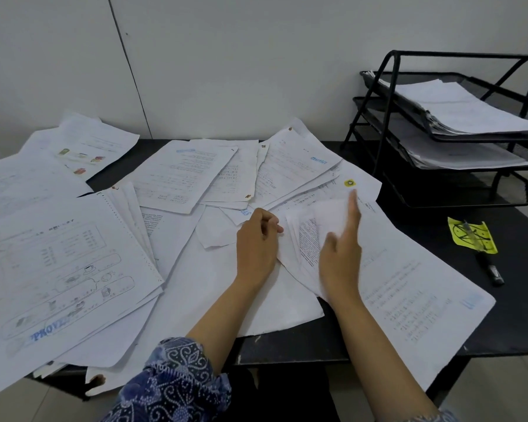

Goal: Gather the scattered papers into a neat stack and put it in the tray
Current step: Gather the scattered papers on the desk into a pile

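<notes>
Several white printed papers [177, 175] lie scattered over the black table [512, 306]. A small bundle of sheets [308, 239] sits in the middle, partly lifted and curled. My left hand [256, 245] pinches the bundle's left edge with curled fingers. My right hand [342, 254] lies on the bundle's right side, index finger stretched out and blurred, thumb against the paper. A large sheet [409, 293] reaches toward the front right edge. The black wire tray rack [457, 138] stands at the back right, its upper tiers holding papers.
A yellow sticky note [482, 243] with a clear pen on it and a black marker [489, 268] lie on the table right of the papers. More sheets [61, 269] overhang the front left edge. A white wall runs behind.
</notes>
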`<act>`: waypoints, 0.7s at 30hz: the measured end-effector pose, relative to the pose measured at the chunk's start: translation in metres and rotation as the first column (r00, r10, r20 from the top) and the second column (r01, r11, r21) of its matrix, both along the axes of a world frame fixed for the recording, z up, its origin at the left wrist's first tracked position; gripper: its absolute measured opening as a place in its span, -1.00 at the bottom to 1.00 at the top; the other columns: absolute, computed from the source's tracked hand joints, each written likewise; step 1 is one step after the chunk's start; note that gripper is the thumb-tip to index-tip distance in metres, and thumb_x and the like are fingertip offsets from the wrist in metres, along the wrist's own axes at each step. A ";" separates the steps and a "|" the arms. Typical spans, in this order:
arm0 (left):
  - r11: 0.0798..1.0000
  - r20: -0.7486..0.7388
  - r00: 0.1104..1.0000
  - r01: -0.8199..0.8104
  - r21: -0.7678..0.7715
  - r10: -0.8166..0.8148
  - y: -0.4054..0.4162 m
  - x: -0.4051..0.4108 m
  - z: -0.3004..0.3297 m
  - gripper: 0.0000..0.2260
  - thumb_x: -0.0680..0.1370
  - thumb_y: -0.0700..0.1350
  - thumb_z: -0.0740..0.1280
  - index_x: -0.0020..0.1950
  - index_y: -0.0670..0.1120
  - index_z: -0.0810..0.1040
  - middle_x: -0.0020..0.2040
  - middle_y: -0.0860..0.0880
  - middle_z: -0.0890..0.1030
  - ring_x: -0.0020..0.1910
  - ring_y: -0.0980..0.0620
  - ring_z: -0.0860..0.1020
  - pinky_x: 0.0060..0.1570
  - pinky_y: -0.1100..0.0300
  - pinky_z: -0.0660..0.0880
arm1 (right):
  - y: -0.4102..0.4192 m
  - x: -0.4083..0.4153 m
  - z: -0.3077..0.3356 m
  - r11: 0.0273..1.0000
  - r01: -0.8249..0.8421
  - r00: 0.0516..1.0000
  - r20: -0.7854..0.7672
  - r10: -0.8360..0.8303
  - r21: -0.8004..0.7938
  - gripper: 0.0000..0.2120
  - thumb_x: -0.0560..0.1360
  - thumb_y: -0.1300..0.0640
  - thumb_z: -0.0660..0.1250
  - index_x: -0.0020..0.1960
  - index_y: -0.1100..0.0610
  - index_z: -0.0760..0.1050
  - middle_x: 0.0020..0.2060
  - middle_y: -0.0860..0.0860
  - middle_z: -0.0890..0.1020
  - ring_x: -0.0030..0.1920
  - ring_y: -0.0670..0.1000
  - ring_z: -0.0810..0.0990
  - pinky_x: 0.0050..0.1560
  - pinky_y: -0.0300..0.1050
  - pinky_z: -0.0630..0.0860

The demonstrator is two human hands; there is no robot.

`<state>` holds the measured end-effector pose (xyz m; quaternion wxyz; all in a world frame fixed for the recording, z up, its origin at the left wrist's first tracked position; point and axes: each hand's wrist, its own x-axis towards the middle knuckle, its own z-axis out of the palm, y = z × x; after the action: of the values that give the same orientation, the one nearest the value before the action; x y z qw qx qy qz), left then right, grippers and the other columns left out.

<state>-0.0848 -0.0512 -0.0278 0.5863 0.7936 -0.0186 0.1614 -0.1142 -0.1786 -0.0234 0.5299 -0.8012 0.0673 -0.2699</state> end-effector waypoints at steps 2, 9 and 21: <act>0.990 0.017 0.998 -0.058 0.129 0.056 -0.001 0.001 -0.002 -0.90 0.57 -0.24 0.22 -0.06 -0.13 0.52 -0.17 0.01 0.61 -0.15 0.01 0.51 -0.13 0.18 0.42 | -0.002 -0.001 0.003 0.995 0.088 0.993 0.079 -0.092 0.051 -0.22 0.56 0.46 0.03 0.54 -0.23 -0.03 0.54 -0.10 0.16 0.17 -0.04 0.51 -0.08 -0.38 0.55; 0.811 0.020 0.997 -0.073 0.581 0.075 -0.007 0.004 -0.006 -0.57 0.43 0.36 0.25 -0.07 0.01 0.54 -0.05 0.10 0.51 0.03 0.06 0.39 0.08 0.15 0.27 | -0.003 0.002 -0.004 0.980 0.109 0.994 -0.017 -0.107 0.168 -0.58 0.62 0.33 0.04 0.31 0.05 0.52 0.31 -0.07 0.50 0.32 -0.11 0.42 0.30 -0.26 0.40; 0.956 -0.031 0.997 0.082 0.283 -0.077 -0.005 0.007 -0.010 -0.82 0.40 -0.03 0.36 -0.09 0.08 0.40 -0.25 0.20 0.52 -0.27 0.23 0.48 -0.17 0.18 0.41 | 0.000 0.004 -0.009 0.998 0.006 0.997 -0.071 -0.002 0.060 -0.65 0.61 0.22 0.16 0.35 0.04 0.48 0.30 -0.01 0.51 0.22 -0.18 0.42 0.06 -0.53 0.37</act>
<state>-0.0781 -0.0560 -0.0381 0.4725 0.8697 -0.0678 0.1256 -0.1102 -0.1789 -0.0320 0.5504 -0.7938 0.0959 -0.2403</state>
